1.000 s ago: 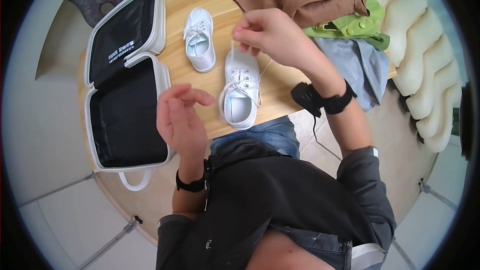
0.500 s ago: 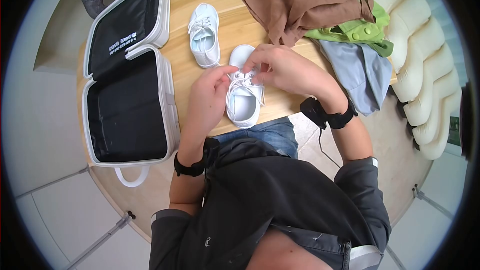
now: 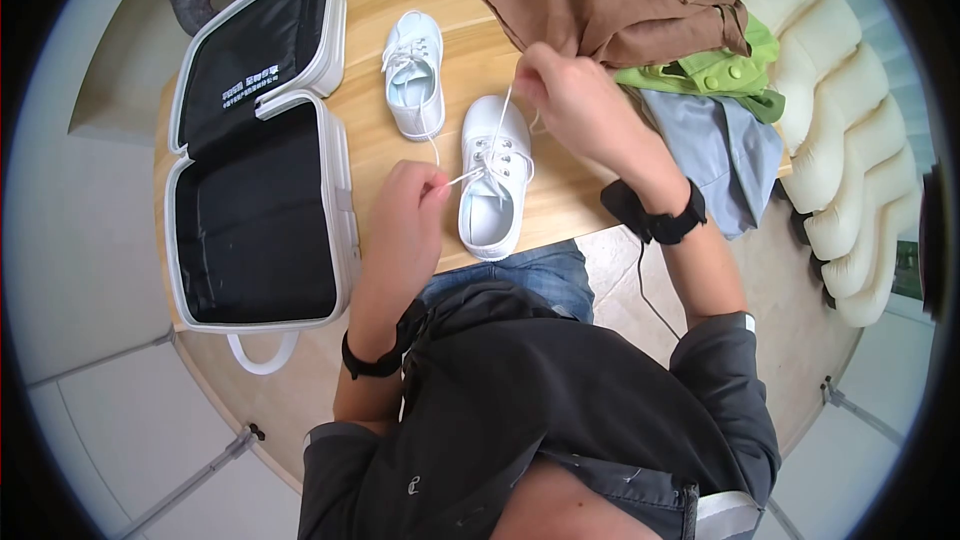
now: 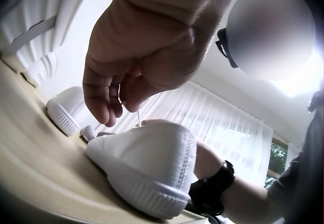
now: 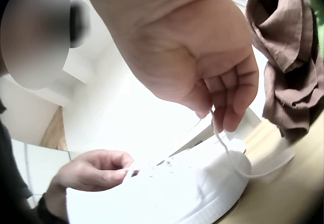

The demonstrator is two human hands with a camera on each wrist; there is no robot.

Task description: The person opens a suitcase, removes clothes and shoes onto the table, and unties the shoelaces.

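Note:
A white lace-up shoe point(image 3: 487, 210) lies sole down near the table's front edge, its toe pointing away from me. To its left, my left hand point(image 3: 405, 220) pinches one end of the white shoelace point(image 3: 463, 179) between thumb and finger. My right hand point(image 3: 590, 110), above and right of the toe, pinches the other lace end, drawn up from the eyelets. Both strands run taut from a crossing over the shoe's tongue. In the right wrist view a loose tail of lace point(image 5: 243, 173) hangs below the right fingers onto the tabletop. The second white shoe point(image 3: 415, 90) stands farther back on the left.
An open white suitcase point(image 3: 345, 210) with black lining point(image 3: 250, 225) lies along the table's left side. Brown point(image 3: 640, 0), green point(image 3: 700, 70) and grey-blue point(image 3: 710, 150) garments are heaped at the right. A cream padded seat point(image 3: 830, 140) stands beyond them.
The right hand came down from above the toe to meet the left hand at the laces. Since then both hands have moved apart, drawing the two lace ends tight.

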